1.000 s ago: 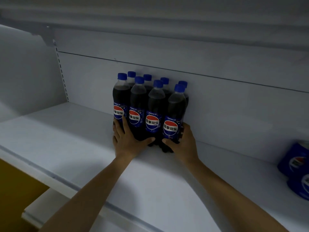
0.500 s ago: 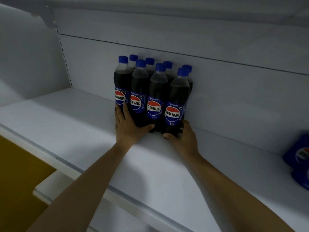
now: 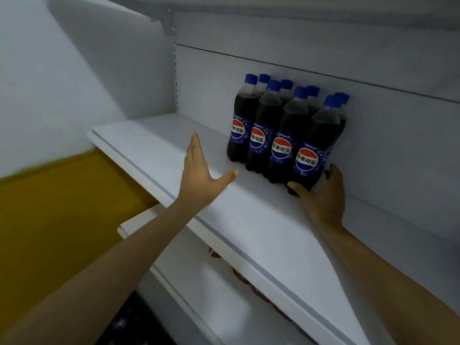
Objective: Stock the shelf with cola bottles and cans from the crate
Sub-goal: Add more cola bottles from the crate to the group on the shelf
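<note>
against the shelf's (image 3: 249,220) back wall stand the cola bottles (image 3: 281,135); the right hand (image 3: 321,192) grips the nearest one's base, the left hand (image 3: 199,175) hovers spread beside them. placing looks finished; next, probably the crate.

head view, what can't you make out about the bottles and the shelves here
All in the head view:
- Back-row bottles: only caps show; the front row hides their bodies.
- Right hand: fingers partly hidden behind the end bottle.
- Red items below: blurred, mostly covered by the shelf board.
- Dark thing at bottom edge: blurred, cut off.
</note>
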Available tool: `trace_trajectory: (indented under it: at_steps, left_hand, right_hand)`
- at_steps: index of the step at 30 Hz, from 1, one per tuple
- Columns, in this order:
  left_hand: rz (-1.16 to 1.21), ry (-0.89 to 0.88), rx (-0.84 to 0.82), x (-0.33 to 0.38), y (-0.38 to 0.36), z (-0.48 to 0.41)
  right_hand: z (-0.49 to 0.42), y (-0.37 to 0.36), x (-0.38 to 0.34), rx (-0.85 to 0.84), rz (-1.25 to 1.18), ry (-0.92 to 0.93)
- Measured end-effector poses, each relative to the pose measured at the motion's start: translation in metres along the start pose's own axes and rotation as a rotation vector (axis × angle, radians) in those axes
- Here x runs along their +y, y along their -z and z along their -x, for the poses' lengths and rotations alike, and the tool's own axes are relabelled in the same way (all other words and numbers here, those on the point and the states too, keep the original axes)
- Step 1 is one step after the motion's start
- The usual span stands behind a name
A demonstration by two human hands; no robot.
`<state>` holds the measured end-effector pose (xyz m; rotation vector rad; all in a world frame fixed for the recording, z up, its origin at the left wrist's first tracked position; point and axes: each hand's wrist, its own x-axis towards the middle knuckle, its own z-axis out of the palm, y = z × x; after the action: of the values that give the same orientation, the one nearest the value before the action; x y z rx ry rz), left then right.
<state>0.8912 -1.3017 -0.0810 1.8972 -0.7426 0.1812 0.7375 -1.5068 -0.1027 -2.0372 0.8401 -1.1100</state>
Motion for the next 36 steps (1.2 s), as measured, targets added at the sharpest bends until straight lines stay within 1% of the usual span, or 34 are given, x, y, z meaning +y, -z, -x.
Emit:
trace_trajectory:
  at_steps: [2, 4, 7, 9, 11, 13, 16, 18, 21, 24, 28, 30, 33, 36]
  left_hand:
    - [-0.049, 0.005, 0.057, -0.009, 0.032, 0.019]
    - [-0.060, 0.004, 0.070, -0.020, 0.060, 0.040]
    - [-0.070, -0.002, 0.073, -0.042, 0.105, 0.078]
    - [-0.146, -0.003, 0.068, -0.067, 0.144, 0.108]
    - [-0.241, 0.040, 0.032, -0.102, 0.191, 0.144]
    - [-0.320, 0.117, -0.021, -0.142, 0.244, 0.185]
    - [-0.404, 0.244, -0.124, -0.199, 0.317, 0.250]
    - [-0.416, 0.342, -0.168, -0.230, 0.352, 0.288]
    - [-0.426, 0.452, -0.231, -0.260, 0.380, 0.331]
    - [-0.451, 0.517, -0.317, -0.286, 0.386, 0.350]
    - [-0.394, 0.571, -0.446, -0.318, 0.376, 0.348]
    - [-0.354, 0.592, -0.518, -0.329, 0.370, 0.347]
    - [-0.334, 0.629, -0.636, -0.361, 0.354, 0.341]
    - [-0.316, 0.703, -0.765, -0.380, 0.345, 0.335]
  right_hand:
    - [0.013, 0.000, -0.023, 0.065, -0.015, 0.058]
    - [0.039, -0.011, -0.054, 0.046, -0.066, 0.103]
    - [0.101, -0.042, -0.109, -0.124, -0.110, 0.211]
    - [0.151, -0.069, -0.142, -0.255, -0.106, 0.263]
    - [0.203, -0.100, -0.167, -0.373, -0.086, 0.294]
    - [0.260, -0.133, -0.187, -0.500, -0.088, 0.271]
    - [0.347, -0.180, -0.209, -0.682, -0.100, 0.169]
    - [0.399, -0.207, -0.218, -0.771, -0.104, 0.104]
    - [0.460, -0.240, -0.221, -0.894, -0.102, -0.007]
    - [0.502, -0.259, -0.219, -0.987, -0.086, -0.119]
    - [0.521, -0.271, -0.195, -0.994, -0.133, -0.297]
    - [0.519, -0.272, -0.173, -0.980, -0.123, -0.415]
    - [0.511, -0.289, -0.126, -0.913, -0.093, -0.615]
    - [0.513, -0.309, -0.095, -0.913, -0.058, -0.799]
